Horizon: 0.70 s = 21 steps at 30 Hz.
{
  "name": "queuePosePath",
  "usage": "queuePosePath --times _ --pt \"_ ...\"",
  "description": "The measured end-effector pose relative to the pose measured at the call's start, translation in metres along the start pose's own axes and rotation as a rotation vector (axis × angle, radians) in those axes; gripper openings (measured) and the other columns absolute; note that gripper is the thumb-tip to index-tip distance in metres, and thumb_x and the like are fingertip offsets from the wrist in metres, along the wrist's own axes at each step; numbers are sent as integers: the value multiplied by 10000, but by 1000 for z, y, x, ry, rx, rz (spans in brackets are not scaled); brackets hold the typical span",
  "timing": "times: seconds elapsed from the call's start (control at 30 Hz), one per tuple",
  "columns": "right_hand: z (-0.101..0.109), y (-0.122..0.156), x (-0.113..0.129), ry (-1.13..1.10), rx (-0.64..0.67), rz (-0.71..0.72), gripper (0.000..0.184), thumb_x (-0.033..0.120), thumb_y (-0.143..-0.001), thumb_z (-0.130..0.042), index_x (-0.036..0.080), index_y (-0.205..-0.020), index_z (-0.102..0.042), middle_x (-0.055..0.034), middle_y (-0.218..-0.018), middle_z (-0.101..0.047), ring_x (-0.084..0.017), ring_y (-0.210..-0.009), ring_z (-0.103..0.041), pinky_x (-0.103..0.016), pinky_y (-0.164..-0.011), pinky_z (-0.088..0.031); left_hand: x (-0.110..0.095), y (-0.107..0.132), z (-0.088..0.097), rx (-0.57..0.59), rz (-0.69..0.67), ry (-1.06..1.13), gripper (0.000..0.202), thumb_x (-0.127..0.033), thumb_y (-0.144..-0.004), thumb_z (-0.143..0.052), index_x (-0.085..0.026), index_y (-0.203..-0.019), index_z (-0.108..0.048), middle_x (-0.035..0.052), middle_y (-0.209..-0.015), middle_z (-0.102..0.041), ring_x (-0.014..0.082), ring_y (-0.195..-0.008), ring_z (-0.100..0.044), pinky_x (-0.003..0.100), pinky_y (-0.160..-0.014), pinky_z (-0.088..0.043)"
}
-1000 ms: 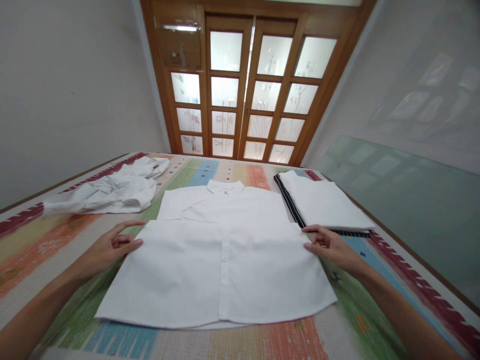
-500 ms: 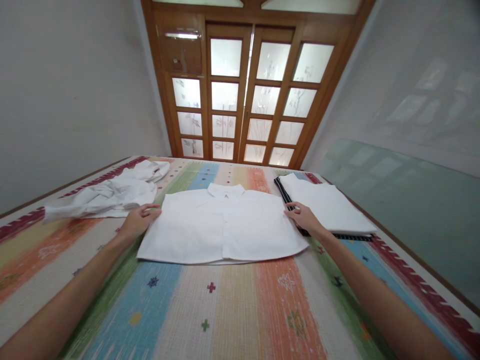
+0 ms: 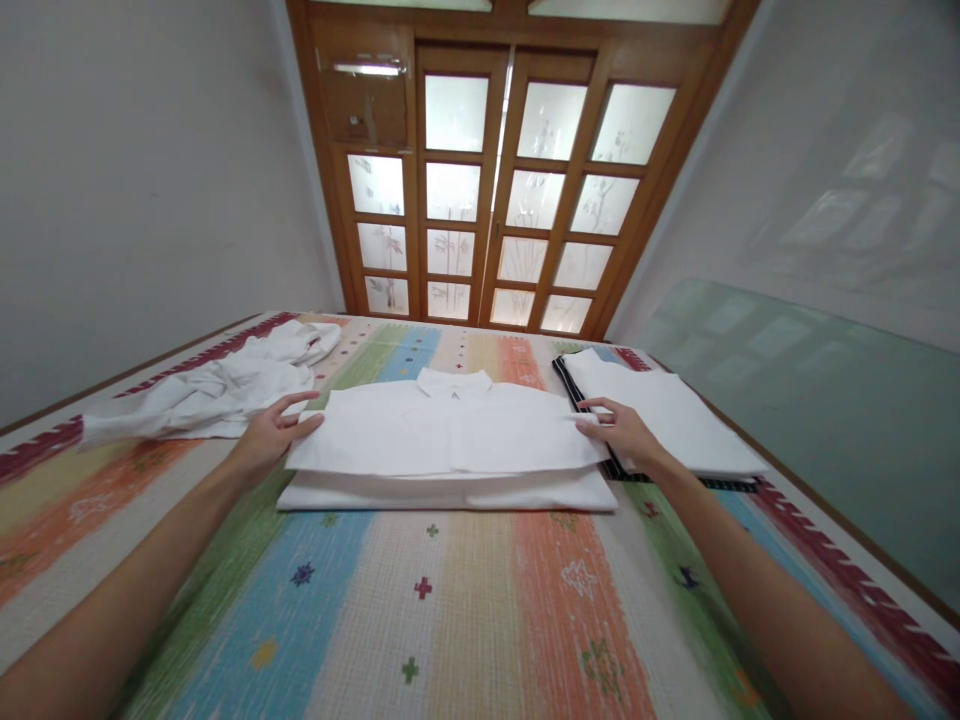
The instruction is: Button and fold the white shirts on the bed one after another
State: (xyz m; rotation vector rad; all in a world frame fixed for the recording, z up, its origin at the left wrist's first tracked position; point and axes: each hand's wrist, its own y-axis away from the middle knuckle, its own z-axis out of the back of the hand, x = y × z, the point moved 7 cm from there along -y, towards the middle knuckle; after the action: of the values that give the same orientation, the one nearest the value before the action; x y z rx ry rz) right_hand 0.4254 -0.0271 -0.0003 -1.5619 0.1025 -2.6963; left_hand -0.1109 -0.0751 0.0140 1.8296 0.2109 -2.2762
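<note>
A white collared shirt (image 3: 450, 435) lies folded in front of me, its collar pointing away toward the doors. Its upper layer stands slightly raised, and a lower layer (image 3: 442, 494) of the same shirt shows beneath its near edge. At the shirt's left side, my left hand (image 3: 274, 440) grips the cloth edge between thumb and fingers. My right hand (image 3: 619, 432) pinches the matching edge at the right side.
A crumpled white garment (image 3: 225, 390) lies at the left. On the right sits a stack of folded white cloth (image 3: 667, 410) over dark striped cloth (image 3: 731, 484). A striped patterned cover (image 3: 472, 610) spreads beneath everything. Wooden glazed doors (image 3: 487, 190) stand beyond.
The shirt's upper layer has risen, its near edge drawing back from the lower layer, which now shows. Both hands stay at the sides, lifted slightly with fingers more spread.
</note>
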Motion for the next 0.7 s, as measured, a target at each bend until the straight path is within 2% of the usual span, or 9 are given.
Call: queuePosePath --times 0.07,0.17,0.27,0.37,0.47,0.57,0.63,0.7 --pt "-2 -13 -3 93 -105 -19 543 437 -638 -776 152 -1085 -655 9 -646 -599 -141 -584 -534 -225 -519 -396 8 -13 -7 -104 24 63 570 -283 -617 -805 -172 -1141 -613 13 -677 -674 159 -622 -658 215 -530 -498" --pt "-5 -24 -4 169 -104 -54 490 349 -646 -753 153 -1087 -670 34 -591 -563 -120 -540 -494 -213 -498 -362 25 -24 -12 -144 96 74 558 -187 -625 -773 -151 -1154 -599 -2 -639 -657 136 -547 -628 200 -500 -482" --pt "-3 -24 -6 95 33 -103 505 268 -628 -731 157 -1116 -667 77 -511 -481 -89 -460 -406 -195 -435 -280 29 -26 -8 -53 91 107 736 -114 -574 -762 -185 -1272 -538 -43 -610 -630 121 -475 -590 178 -435 -434" --pt "0 -26 -6 -99 136 -148 410 230 -602 -754 162 -1003 -703 77 -500 -464 -68 -432 -361 -182 -387 -228 20 -29 -4 58 63 190 784 -91 -568 -744 -226 -1306 -518 -53 -630 -621 107 -449 -567 170 -409 -421" --pt "3 -36 -6 -386 12 -190 237 207 -640 -754 155 -862 -689 9 -630 -595 -78 -472 -459 -174 -367 -308 4 -40 -2 -17 16 320 548 -77 -615 -718 -197 -1137 -602 -22 -698 -644 89 -485 -579 166 -447 -462" --pt "-11 -46 -4 -604 -80 -236 117 220 -765 -675 164 -860 -637 -75 -845 -688 -138 -638 -628 -197 -461 -483 -6 -55 -14 -104 -5 490 288 -111 -702 -670 -163 -974 -590 47 -822 -684 138 -665 -675 223 -598 -553" --pt "-24 -48 0 -642 -66 -239 132 258 -827 -623 180 -932 -600 -97 -948 -697 -179 -761 -678 -254 -584 -565 -3 -62 -27 -72 42 507 229 -198 -765 -629 -166 -980 -556 91 -880 -697 191 -760 -700 302 -669 -577" --pt "-29 -44 2 -510 -74 -219 194 277 -827 -625 197 -997 -579 -89 -967 -697 -190 -785 -682 -287 -640 -576 5 -62 -31 -71 69 351 262 -275 -768 -620 -177 -997 -540 102 -890 -699 213 -769 -696 334 -677 -569"
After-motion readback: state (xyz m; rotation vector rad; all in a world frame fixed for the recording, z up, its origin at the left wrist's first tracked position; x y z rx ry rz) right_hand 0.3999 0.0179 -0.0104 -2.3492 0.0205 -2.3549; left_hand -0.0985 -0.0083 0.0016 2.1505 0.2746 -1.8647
